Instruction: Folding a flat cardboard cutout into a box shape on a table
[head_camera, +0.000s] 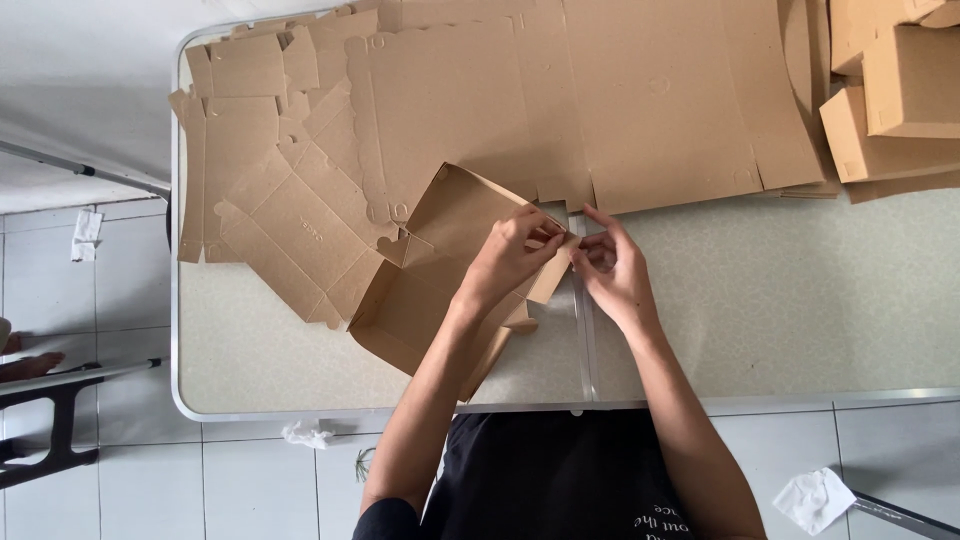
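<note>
While both hands meet at one corner, the half-folded cardboard box (440, 275) lies on the table (780, 300), left of centre. Left hand (510, 255) pinches a side flap (552, 275), fingers closed on it; right hand (615, 270) grips the same flap's end, fingertips curled. Step looks like corner tab folding, mid-assembly. Next move probably needs the tab tucked in while the wall stays upright. Flat blanks (450, 90) lie beyond; finished boxes (900, 90) stacked far right.
</note>
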